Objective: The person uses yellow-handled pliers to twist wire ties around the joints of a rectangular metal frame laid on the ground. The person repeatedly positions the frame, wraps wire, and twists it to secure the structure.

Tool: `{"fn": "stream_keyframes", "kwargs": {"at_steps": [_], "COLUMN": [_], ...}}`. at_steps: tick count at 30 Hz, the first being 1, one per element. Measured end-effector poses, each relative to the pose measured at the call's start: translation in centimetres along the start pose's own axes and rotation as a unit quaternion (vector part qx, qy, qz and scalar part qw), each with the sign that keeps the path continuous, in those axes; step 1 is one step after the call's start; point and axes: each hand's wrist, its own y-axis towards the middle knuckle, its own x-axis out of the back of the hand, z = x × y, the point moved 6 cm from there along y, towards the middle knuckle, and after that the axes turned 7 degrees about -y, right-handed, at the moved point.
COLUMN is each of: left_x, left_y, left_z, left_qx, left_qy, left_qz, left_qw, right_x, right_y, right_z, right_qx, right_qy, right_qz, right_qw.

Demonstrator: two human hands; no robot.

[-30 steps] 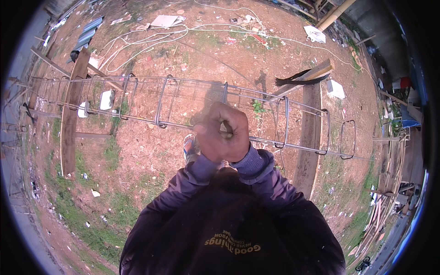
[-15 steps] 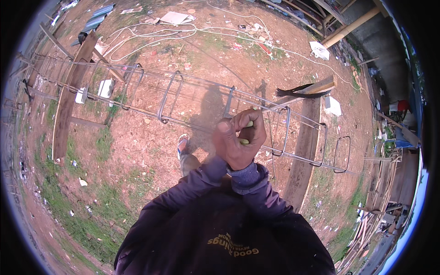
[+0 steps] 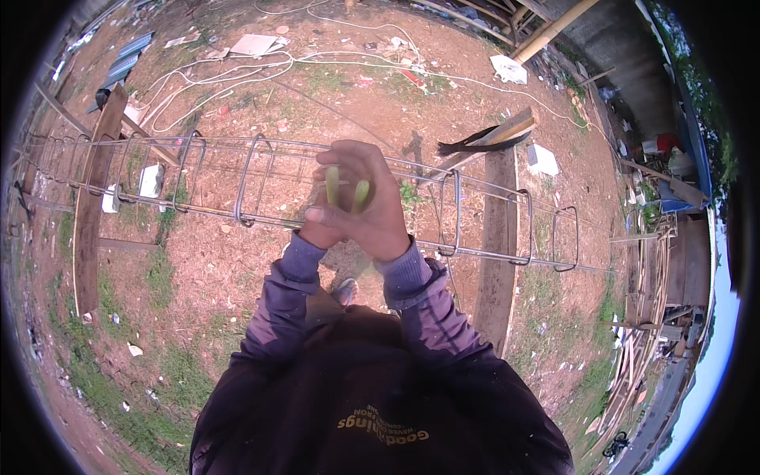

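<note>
My right hand (image 3: pixel 370 202) is curled around the two yellow-green handles (image 3: pixel 332 188) of a plier-like hand tool; its jaws are hidden. Close against it on the left is my left hand (image 3: pixel 318 233), mostly covered by the right, so its fingers do not show. Both hands are over a long cage of steel reinforcing bars (image 3: pixel 273 222) that crosses in front of me. Rectangular wire stirrups (image 3: pixel 455 214) ring its long bars at intervals. The stretch of cage behind my hands is hidden.
A wooden plank (image 3: pixel 93 210) crosses under the cage at left, another plank (image 3: pixel 497 269) at right. Dark strips (image 3: pixel 483 142) lie over a timber end beyond the right plank. Pale cable (image 3: pixel 348 57) loops across the littered dirt. My foot (image 3: pixel 346 291) shows below my hands.
The view has shifted, and the cage sits further left in it. My hands have moved left along the cage. My right hand has turned, and the tool's handles now stand more upright and show more.
</note>
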Motion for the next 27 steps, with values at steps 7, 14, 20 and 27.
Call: {"fn": "stream_keyframes", "kwargs": {"at_steps": [7, 14, 20, 27], "left_x": [-1.2, -5.4, -6.3, -8.4], "left_y": [-1.6, -5.4, -4.4, -4.2], "left_z": [-1.9, -4.8, -5.0, -5.2], "left_qx": [0.213, 0.168, 0.108, 0.204], "left_qy": [-0.116, 0.299, 0.185, -0.126], "left_qz": [0.054, -0.008, -0.122, -0.147], "left_qw": [0.969, 0.939, 0.969, 0.960], "right_x": [5.7, 4.4, 7.3, 11.5], "right_y": [2.0, -10.4, -14.6, -16.9], "right_z": [-6.4, -6.5, -7.0, -6.1], "right_qx": [-0.224, -0.290, -0.261, -0.349], "right_qy": [0.234, 0.324, 0.493, 0.416], "right_qz": [-0.048, -0.133, -0.227, -0.336], "right_qw": [0.945, 0.891, 0.798, 0.770]}}
